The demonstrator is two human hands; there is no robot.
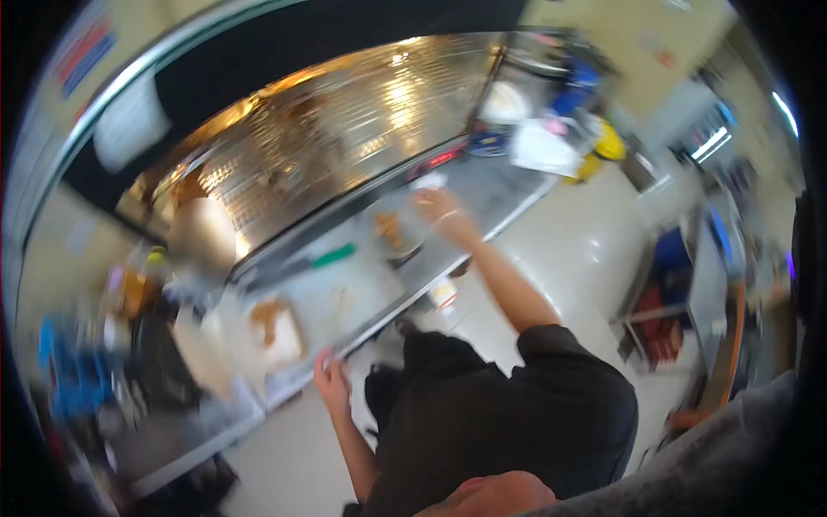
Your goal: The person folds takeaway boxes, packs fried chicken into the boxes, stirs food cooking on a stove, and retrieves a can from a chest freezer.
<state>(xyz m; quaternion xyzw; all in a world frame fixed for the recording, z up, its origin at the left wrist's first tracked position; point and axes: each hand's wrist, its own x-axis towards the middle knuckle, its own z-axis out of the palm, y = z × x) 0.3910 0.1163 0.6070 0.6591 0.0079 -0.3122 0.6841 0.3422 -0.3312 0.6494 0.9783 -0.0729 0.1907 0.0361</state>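
Note:
My right hand (441, 214) reaches over the counter beside a metal tray (403, 252) that holds brown food pieces (387, 229). Motion smears its fingers, and a small white thing (428, 181) lies just beyond them. At the counter's front edge is my left hand (331, 379), fingers apart and nothing visible in it. The nearest thing to it is a white container (282, 343) with brown food inside. A knife with a green handle (334, 256) lies on the pale cutting board (323, 297), between the container and the tray.
A lit glass display case (345, 129) runs along the counter's back. A red digital display (446, 157) glows before it. White paper (547, 148) and a yellow item (610, 142) sit at the right end. Blurred bags and a blue rack (73, 362) crowd the left.

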